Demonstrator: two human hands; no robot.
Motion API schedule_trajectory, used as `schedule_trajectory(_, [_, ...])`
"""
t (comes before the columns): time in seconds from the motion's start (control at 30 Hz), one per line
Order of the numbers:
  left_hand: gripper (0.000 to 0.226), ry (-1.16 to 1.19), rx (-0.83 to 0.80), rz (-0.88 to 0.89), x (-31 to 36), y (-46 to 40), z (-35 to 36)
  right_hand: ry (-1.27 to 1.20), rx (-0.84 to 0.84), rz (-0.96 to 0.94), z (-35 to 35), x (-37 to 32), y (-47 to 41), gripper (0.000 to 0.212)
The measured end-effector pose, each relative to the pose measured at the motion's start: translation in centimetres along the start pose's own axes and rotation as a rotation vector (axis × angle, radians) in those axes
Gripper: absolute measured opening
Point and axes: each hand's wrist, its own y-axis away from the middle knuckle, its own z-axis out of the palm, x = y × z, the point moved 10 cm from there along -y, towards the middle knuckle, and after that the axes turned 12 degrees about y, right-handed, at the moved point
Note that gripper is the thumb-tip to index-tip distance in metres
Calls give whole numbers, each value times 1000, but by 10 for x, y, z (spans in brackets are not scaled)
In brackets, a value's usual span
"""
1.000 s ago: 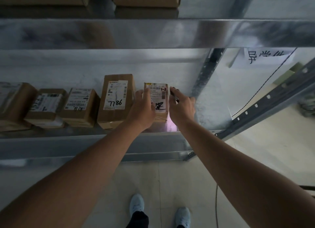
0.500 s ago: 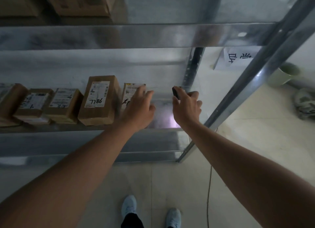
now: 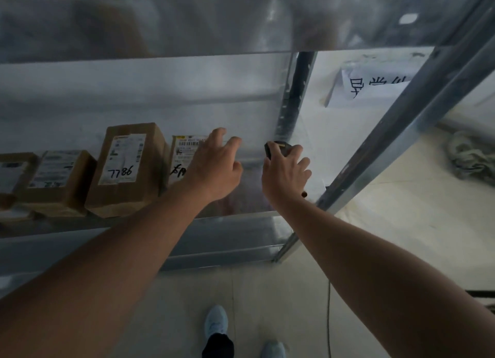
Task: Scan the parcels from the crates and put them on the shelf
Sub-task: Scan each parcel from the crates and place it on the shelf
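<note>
The small parcel [image 3: 184, 156] stands on the shelf [image 3: 241, 202] in the middle of the frame, at the right end of the row of boxes. It has a white label with bars and black writing. It looks like a little cardboard box, so I think it is light and stiff, not squishy. I would hold it by its two flat sides, and one hand should be enough. The cardboard should not slip, but a box standing this tall and thin could tip over if bumped.

My left hand [image 3: 214, 167] is in front of it with the fingers loose and spread, holding nothing. I cannot tell if it touches the box.

My right hand [image 3: 286, 172] is just to the right, curled around the little black scanner [image 3: 276, 148].

To the left stands a bigger brown box [image 3: 128, 167] with numbers written on it, then more boxes [image 3: 59, 178] toward the left edge. At the bottom of the frame I see my light shoes [image 3: 215, 321] on the floor.
</note>
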Motion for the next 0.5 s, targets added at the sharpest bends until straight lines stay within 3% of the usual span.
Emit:
schedule_trajectory(0.23, [52, -40, 3, 57, -23, -15, -1, 63, 21, 11, 18, -22, -4, 47])
schedule_trajectory(0.5, [64, -66, -47, 68, -39, -18, 0, 182, 30, -13, 32, -29, -6, 53])
